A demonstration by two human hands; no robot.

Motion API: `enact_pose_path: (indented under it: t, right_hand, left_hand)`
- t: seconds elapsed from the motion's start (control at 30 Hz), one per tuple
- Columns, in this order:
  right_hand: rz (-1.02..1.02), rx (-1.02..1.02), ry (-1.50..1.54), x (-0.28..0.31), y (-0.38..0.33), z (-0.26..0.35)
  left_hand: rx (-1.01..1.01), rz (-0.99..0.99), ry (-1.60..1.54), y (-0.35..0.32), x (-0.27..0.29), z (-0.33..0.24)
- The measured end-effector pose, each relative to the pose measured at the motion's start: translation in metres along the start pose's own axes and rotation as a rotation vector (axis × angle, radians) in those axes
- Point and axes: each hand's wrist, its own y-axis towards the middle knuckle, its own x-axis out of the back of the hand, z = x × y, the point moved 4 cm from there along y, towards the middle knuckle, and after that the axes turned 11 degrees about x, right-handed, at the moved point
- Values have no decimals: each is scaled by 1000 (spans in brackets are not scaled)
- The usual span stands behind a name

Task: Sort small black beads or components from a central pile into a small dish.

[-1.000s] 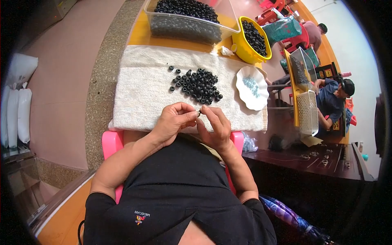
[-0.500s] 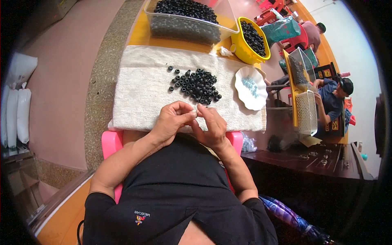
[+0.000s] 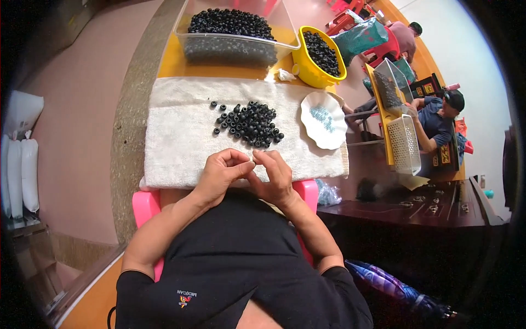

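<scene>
- Over the near part of the yellow tabletop (image 3: 168, 64) lies a white towel (image 3: 178, 140).
- Beyond the towel's far edge, a clear bin (image 3: 230, 37) bears many black beads.
- Past its far right corner, a yellow basket (image 3: 312, 75) has more.
- At its near edge, the left hand (image 3: 218, 172) and right hand (image 3: 274, 178) meet, thumbs and forefingers nearly closed; whether they grip anything I cannot tell.
- Toward the right edge, a scalloped white dish (image 3: 329, 140) carries tiny pale-blue pieces (image 3: 321, 117).
- Mid-towel, just beyond the fingertips, sits a bead pile (image 3: 255, 122): round, black, some showing open holes, a few strays leftward.
</scene>
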Motion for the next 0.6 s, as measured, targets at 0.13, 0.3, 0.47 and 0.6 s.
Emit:
enact_pose_path:
  t: [0.13, 0.3, 0.47, 0.6]
  right_hand:
    - [29, -88, 85, 2, 4, 2]
    - [96, -220, 175, 10, 13, -10]
    - [-68, -217, 90, 48, 28, -76]
    - [-25, -219, -286, 98, 65, -165]
  left_hand:
    - [12, -17, 9, -3, -7, -4]
    - [2, 1, -9, -1, -5, -1]
    - [-32, -43, 52, 1, 0, 0]
    - [-19, -54, 55, -2, -1, 0]
